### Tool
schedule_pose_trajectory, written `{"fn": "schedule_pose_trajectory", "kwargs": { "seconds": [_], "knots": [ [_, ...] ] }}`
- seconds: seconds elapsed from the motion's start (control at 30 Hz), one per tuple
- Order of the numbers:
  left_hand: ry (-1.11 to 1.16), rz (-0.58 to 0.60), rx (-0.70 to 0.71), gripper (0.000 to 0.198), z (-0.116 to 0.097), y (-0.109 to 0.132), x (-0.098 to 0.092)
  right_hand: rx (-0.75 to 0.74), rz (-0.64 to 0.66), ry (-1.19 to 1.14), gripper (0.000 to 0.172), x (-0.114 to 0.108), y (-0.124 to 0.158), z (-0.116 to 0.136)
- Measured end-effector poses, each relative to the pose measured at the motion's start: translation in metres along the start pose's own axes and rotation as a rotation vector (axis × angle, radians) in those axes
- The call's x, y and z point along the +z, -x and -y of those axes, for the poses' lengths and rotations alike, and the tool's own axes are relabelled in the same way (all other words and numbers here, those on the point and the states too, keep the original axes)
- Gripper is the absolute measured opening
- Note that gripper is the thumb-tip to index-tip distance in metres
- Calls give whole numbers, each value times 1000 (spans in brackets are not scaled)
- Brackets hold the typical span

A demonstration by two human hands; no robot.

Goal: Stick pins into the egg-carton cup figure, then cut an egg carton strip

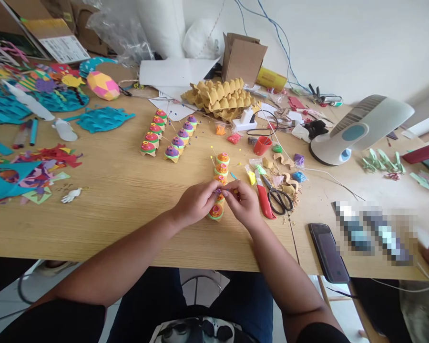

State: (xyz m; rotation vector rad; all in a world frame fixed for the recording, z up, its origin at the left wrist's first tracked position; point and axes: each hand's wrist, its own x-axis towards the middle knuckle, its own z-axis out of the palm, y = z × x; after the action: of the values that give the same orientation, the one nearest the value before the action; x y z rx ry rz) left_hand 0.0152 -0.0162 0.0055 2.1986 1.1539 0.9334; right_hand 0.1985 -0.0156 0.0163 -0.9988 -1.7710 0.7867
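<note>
Orange-topped egg-carton strip [222, 157] stands on the bench [110, 228], partly hidden under both hands. To its left stand a red-topped strip [151, 136] and a purple-topped strip [178, 143]. The left hand [196, 202] and right hand [243, 200] meet over it, fingers curled; I cannot tell whether they grasp anything. Rightward lie a red-handled cutter [265, 200], scissors [282, 200] and a phone [329, 252].

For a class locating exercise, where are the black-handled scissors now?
In the head view, the scissors lie on the table, right of the right hand, beside the red-handled tool.
</note>
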Motion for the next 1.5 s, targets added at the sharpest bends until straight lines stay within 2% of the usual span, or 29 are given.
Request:
{"fn": "schedule_pose_trajectory", "kwargs": {
  "seconds": [0.2,0.33,0.43,0.57,0.77,0.93,1.07,1.23,1.33,1.5],
  "knots": [
    [-213,-16,135,12,5,-1,-2,-135,38,96,24,-1,-3,-6],
    [-261,-27,169,15,5,0,-1,-204,42,116,9,-1,-3,-8],
    [-255,-92,192,16,4,-1,0,-117,7,39,10,0,-2,-7],
    [-288,-146,251,17,5,-2,0,47,-43,-80,23,0,-1,-7],
    [-262,-161,243,19,3,-2,-4,138,-20,-189,35,-1,-2,-6],
    [-155,-110,145,25,-5,1,-7,142,67,-282,32,-4,-2,-3],
    [-96,-23,40,29,-8,1,-8,119,127,-163,35,-11,-5,0],
    [-281,-42,119,30,-3,-1,-8,-9,230,121,34,-25,-10,2],
    [-348,-69,188,27,0,-1,-7,-17,282,96,33,-28,-12,2],
    [-305,-78,168,31,-2,0,-8,18,225,29,33,-24,-10,0]
  ]
}}
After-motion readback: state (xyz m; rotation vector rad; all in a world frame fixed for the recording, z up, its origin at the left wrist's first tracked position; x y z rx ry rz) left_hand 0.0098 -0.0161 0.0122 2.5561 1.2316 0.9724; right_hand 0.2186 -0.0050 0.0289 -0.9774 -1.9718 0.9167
